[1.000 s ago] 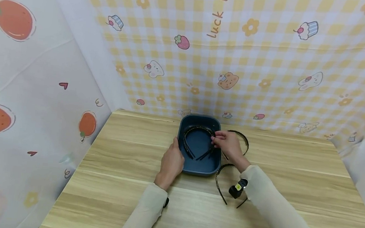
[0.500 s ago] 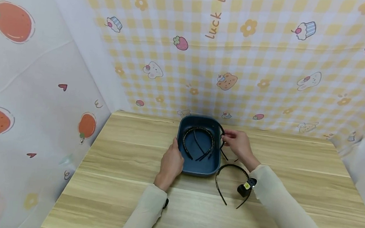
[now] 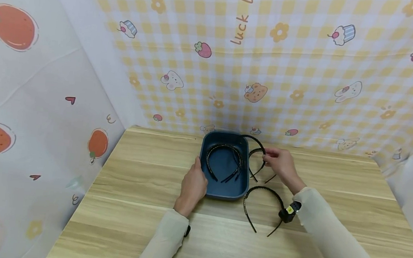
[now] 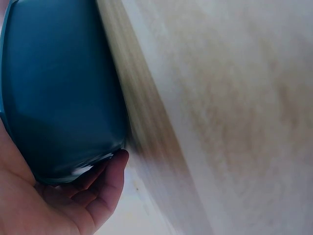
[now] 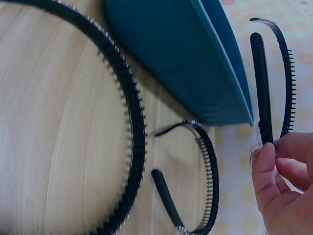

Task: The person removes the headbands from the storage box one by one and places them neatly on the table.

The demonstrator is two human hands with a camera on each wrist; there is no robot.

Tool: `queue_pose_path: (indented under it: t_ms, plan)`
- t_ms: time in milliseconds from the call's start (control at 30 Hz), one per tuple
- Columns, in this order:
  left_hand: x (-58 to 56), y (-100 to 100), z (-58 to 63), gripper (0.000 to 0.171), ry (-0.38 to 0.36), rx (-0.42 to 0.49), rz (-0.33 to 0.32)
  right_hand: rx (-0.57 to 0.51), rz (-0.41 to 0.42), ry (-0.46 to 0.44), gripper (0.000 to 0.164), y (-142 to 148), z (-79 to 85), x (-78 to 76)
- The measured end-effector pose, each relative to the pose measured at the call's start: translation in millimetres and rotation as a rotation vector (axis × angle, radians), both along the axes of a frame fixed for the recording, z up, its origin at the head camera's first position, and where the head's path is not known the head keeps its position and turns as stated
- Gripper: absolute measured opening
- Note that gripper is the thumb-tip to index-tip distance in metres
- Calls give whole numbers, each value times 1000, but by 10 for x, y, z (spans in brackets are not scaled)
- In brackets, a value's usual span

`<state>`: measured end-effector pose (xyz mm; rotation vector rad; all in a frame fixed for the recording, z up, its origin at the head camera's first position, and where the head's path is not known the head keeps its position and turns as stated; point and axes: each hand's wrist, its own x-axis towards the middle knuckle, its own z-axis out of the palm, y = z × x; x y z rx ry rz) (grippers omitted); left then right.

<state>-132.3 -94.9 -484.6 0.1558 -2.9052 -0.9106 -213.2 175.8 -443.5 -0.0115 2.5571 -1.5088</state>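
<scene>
My right hand (image 3: pixel 281 162) pinches a black toothed headband (image 5: pixel 263 83) between thumb and fingers. In the head view the held headband arches over the right rim of a dark blue plastic bin (image 3: pixel 222 197). My left hand (image 3: pixel 193 183) grips the bin's left side, and the left wrist view shows its fingers curled round the bin wall (image 4: pixel 58 88). Inside the bin lie black headbands with gold specks (image 3: pixel 210 150), overlapping one another. Two more headbands rest on the table: one behind (image 5: pixel 211 166), partly covered by the right hand, and one in front (image 3: pixel 265 188).
The bin stands near the back edge of a wood-grain table (image 3: pixel 143 181), close to a yellow checked cloth wall (image 3: pixel 202 87). A white printed sheet (image 3: pixel 47 90) bounds the left. Small cameras are strapped to both wrists, the right camera (image 3: pixel 287 213) just above the front headband.
The right hand has moved right from over the bin, drawing the pinched headband out across the right rim. The left hand stays on the bin.
</scene>
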Motion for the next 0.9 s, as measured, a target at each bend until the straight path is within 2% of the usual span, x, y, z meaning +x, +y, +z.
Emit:
queue_pose_path:
  t_ms: [333,900]
  plan:
    - [3,0,10,54,-3,6,-1,12,-56,7,39,202,-10,-20]
    - [7,-5,16,54,-3,15,0,46,-86,-5,39,524,-77,-35]
